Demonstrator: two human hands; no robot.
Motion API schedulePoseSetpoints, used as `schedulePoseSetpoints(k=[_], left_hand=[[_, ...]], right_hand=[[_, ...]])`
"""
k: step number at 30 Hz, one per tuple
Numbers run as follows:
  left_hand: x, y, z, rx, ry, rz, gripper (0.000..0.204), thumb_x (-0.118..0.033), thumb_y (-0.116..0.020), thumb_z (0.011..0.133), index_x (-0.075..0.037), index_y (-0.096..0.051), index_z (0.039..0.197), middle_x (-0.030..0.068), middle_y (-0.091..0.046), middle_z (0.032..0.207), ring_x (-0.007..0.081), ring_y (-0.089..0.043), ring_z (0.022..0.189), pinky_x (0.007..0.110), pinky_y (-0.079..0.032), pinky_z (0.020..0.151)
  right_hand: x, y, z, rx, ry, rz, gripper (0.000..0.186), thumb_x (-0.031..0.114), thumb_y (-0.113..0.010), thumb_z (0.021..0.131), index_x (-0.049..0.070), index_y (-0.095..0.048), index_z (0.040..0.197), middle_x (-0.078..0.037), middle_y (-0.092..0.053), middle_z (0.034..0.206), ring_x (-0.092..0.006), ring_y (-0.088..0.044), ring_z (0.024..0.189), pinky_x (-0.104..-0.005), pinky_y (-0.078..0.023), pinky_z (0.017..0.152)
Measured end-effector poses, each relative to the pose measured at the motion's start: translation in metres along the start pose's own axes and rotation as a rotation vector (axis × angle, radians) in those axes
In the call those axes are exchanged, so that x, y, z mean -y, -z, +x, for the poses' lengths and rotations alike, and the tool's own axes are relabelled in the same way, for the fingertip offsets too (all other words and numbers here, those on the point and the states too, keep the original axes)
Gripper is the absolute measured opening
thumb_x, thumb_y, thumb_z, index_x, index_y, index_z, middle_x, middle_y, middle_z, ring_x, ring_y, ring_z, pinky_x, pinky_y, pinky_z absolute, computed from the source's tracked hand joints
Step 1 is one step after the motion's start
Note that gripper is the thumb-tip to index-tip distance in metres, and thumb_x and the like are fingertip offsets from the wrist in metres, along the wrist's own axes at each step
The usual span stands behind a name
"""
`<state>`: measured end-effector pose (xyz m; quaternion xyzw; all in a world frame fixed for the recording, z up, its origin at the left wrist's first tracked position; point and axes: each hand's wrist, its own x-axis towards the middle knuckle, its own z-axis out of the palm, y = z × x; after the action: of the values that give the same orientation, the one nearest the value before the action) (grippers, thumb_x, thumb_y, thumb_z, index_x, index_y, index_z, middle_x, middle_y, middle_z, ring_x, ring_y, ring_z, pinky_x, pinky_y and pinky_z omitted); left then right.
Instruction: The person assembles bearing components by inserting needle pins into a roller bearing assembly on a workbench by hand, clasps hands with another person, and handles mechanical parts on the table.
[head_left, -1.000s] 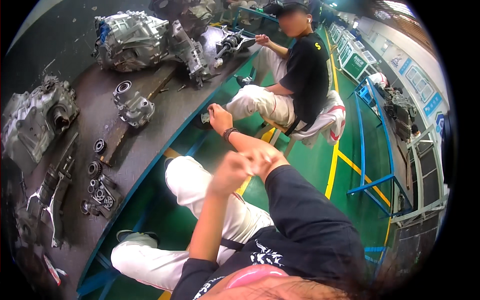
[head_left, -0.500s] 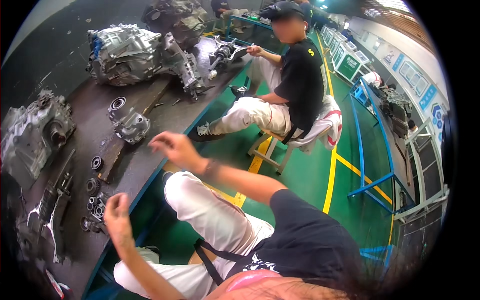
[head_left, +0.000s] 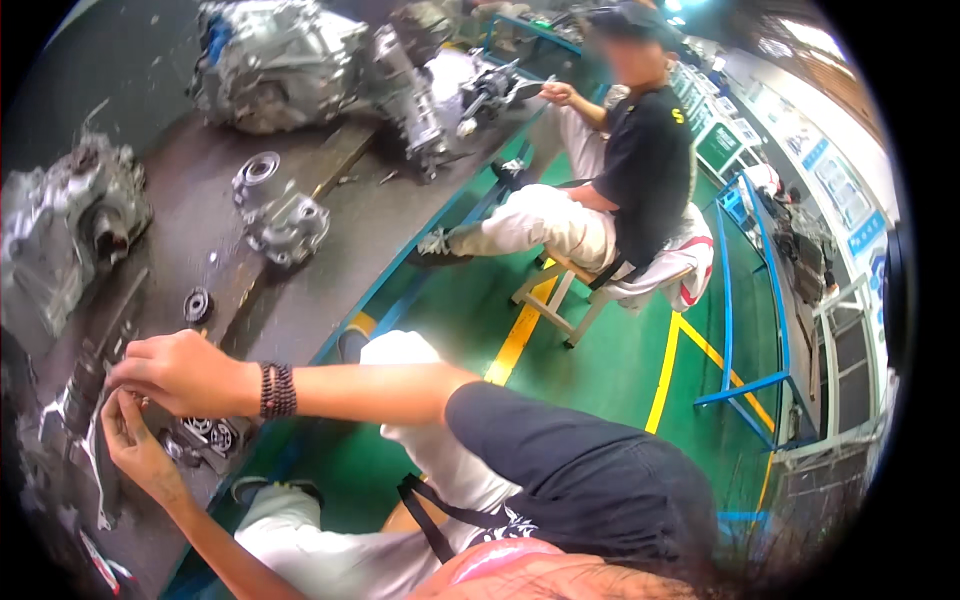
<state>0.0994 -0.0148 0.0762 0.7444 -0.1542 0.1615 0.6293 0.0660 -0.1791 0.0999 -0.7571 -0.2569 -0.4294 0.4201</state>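
Observation:
My right hand point(head_left: 185, 372), with a dark beaded bracelet on its wrist, reaches across to the left side of the table. Its fingers are bent and closed near the tips of my left hand point(head_left: 140, 445), just below it. Both sets of fingers pinch together; whatever is between them is hidden. Under and beyond them lies a gear shaft assembly point(head_left: 75, 405) with a pale metal fork point(head_left: 98, 470). Close to my left wrist sits a cluster of small metal parts point(head_left: 210, 438). A dark ring-shaped gear point(head_left: 198, 304) rests just beyond my right hand.
A silver housing point(head_left: 285, 228) lies by a wooden strip point(head_left: 265, 285). Large gearbox casings point(head_left: 70, 225) stand at the left and a further gearbox casing point(head_left: 280, 65) at the back. Across the table's blue edge, a seated person point(head_left: 630, 150) holds a metal part point(head_left: 495, 85).
My right hand has swung left and down from over the table edge to meet my left hand. My left hand has moved left to the shaft assembly. The view has shifted slightly.

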Motion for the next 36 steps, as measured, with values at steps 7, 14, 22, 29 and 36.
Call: schedulePoseSetpoints(k=[7,14,22,29,36], left_hand=[[0.005,0.01,-0.038,0.028,0.081,-0.015,0.017,-0.012,-0.057,0.101,0.003,-0.058,0.095,0.0012,-0.055,0.086,0.0091,-0.052,0.081,0.023,-0.042,0.077],[-0.004,0.003,-0.053,0.069,-0.075,0.104,0.014,-0.008,-0.06,0.099,0.004,-0.058,0.093,0.0033,-0.054,0.086,0.0105,-0.052,0.079,0.023,-0.043,0.076],[-0.02,-0.012,-0.054,-0.077,-0.326,0.313,0.015,0.001,-0.067,0.09,0.003,-0.065,0.104,0.0109,-0.064,0.1,0.022,-0.062,0.093,0.034,-0.051,0.081],[-0.02,-0.002,-0.052,0.045,-0.543,0.519,0.017,0.006,-0.07,0.084,0.001,-0.069,0.1,0.0135,-0.065,0.099,0.0283,-0.063,0.093,0.04,-0.051,0.081],[-0.025,-0.008,-0.051,0.061,-0.605,0.566,0.014,0.004,-0.071,0.084,0.002,-0.069,0.097,0.013,-0.066,0.095,0.0282,-0.064,0.089,0.04,-0.052,0.08]], right_hand=[[-0.018,0.008,-0.023,0.178,0.134,0.059,0.017,0.018,-0.07,0.084,0.014,-0.069,0.101,-0.003,-0.066,0.085,-0.0233,-0.066,0.074,-0.0355,-0.053,0.06],[-0.015,0.017,-0.035,0.099,0.143,0.066,0.01,0.016,-0.07,0.085,0.013,-0.07,0.095,-0.001,-0.066,0.086,-0.0217,-0.065,0.072,-0.0341,-0.053,0.059],[-0.013,0.028,-0.039,0.146,-0.047,0.185,0.012,0.016,-0.071,0.085,0.007,-0.069,0.093,-0.007,-0.067,0.082,-0.0263,-0.066,0.072,-0.0358,-0.052,0.061],[-0.014,0.027,-0.038,0.284,-0.263,0.425,0.014,0.013,-0.068,0.087,-0.001,-0.068,0.092,-0.016,-0.068,0.082,-0.0309,-0.067,0.075,-0.0382,-0.052,0.067],[-0.016,0.043,-0.036,0.339,-0.19,0.299,0.016,0.016,-0.064,0.089,0.0,-0.067,0.091,-0.017,-0.067,0.085,-0.0352,-0.066,0.079,-0.0418,-0.052,0.07]])
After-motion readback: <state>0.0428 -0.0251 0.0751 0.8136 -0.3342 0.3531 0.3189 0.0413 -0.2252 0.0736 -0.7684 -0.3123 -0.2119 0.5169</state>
